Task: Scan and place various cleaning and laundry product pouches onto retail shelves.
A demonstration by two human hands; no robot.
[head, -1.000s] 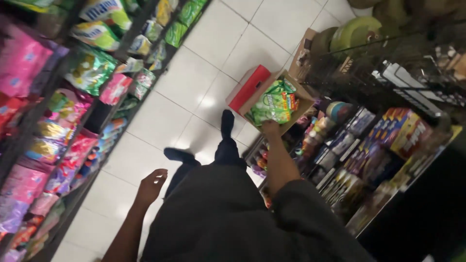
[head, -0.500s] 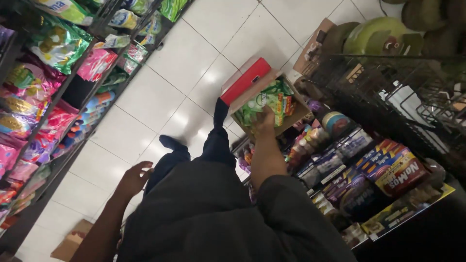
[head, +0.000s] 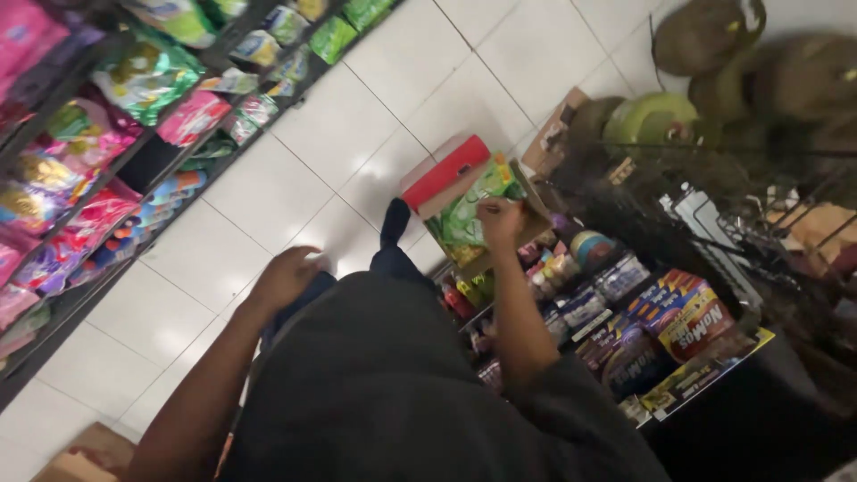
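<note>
I count one open brown cardboard box (head: 527,228) of glossy green crinkled snack packets (head: 464,219), and one flat red rectangular carton (head: 444,171) touching it at ten o'clock. My right hand (head: 500,219) pinches a packet at the box's centre. My left hand (head: 287,275), loosely curled and empty, hangs at eight o'clock, well apart.

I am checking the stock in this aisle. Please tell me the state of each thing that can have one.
cardboard box: open, green snack bags inside
right hand: inside the box, on the green bags; grip unclear
left hand: empty, fingers loosely curled
red box: closed, on the floor
left shelves: stocked with bags
</note>
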